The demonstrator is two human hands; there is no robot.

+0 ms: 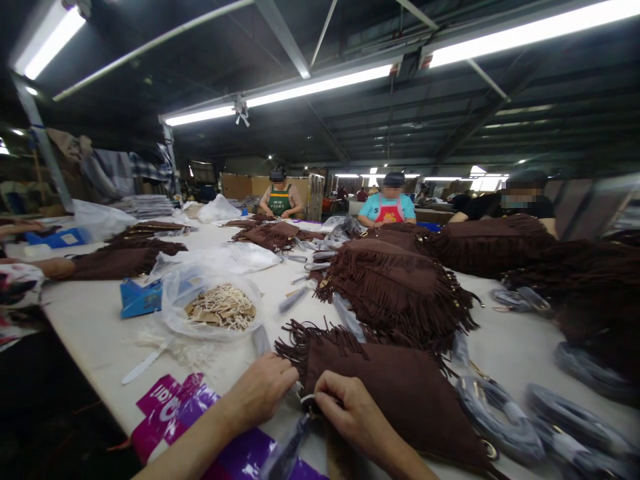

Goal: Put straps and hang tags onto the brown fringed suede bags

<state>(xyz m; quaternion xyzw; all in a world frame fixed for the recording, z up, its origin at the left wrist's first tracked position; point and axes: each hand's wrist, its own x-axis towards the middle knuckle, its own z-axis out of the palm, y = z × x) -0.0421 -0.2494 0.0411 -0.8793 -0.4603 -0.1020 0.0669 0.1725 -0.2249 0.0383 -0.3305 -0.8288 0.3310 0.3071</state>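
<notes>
A brown fringed suede bag (pixel 400 387) lies on the white table (pixel 95 327) right in front of me. My left hand (pixel 263 390) is closed at the bag's near left corner. My right hand (pixel 347 407) is closed too, pinching a small metal ring fitting (pixel 306 403) at that same corner. A strap wrapped in clear plastic (pixel 285 453) hangs down from the fitting between my wrists. Whether the left fingers grip the bag or the fitting is hidden.
A pile of brown fringed bags (pixel 400 287) fills the middle and right of the table. A clear bag of pale tags (pixel 220 307), a blue box (pixel 140 297), a purple plastic bag (pixel 175 407) and wrapped straps (pixel 500 413) lie around. Three people work at the far end.
</notes>
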